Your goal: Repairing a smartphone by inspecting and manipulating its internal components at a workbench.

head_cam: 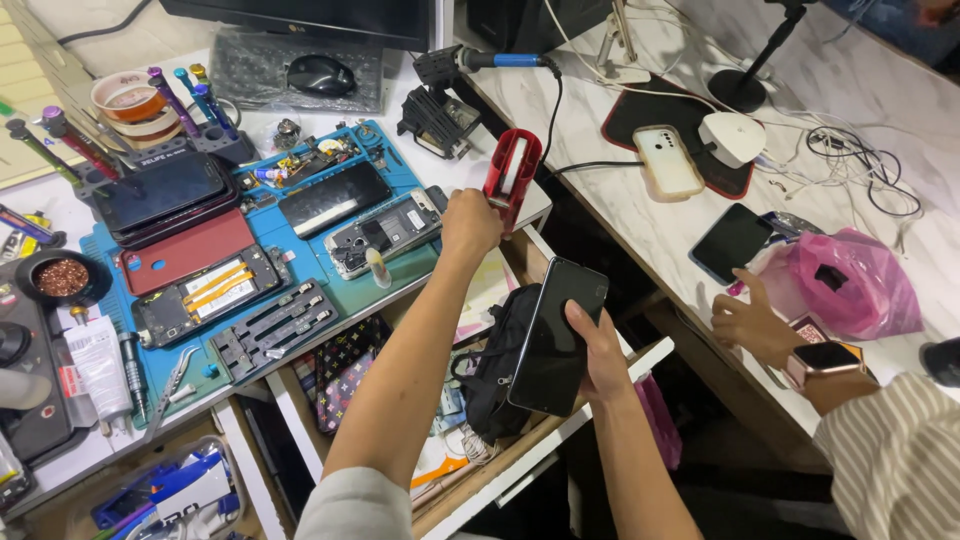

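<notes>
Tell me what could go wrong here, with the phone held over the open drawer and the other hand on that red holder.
1. The right hand grips the dark phone by one edge only, above the open drawer; it might slip.
2. The left hand holds the red holder at the bench corner; it might tip off.
3. The soldering iron's cable runs just behind the holder and could snag.

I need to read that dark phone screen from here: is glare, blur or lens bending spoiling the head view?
Head view: the dark phone in the right hand is sharp, its glass showing only a soft sheen, no harsh glare; the left hand on the red holder is crisp too; lighting is even with soft shadows; the marble counter edge bends slightly, a wide-lens effect.
</notes>
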